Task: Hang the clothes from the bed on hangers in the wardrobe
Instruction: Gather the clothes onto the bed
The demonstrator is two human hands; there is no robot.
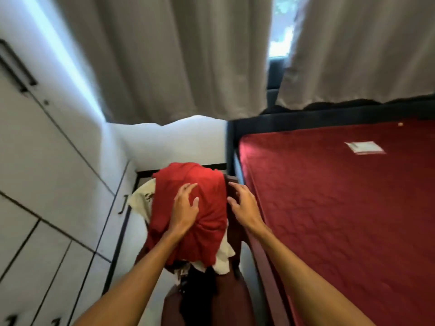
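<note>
The left hand (186, 208) lies on the red garment (207, 236) with fingers spread, pressing rather than clutching. The right hand (244, 205) is loose and holds nothing, its fingertips at the garment's right edge. The garment is draped on top of a pile on a chair (226, 302), over a cream cloth (141, 201). Its long axis points away from the person, along the edge of the bed (329, 208). The wardrobe (47, 161) stands to the left.

Left hand (186, 208) rests on red garment (204, 184); right hand (242, 205) hovers beside bed (329, 196).
</note>
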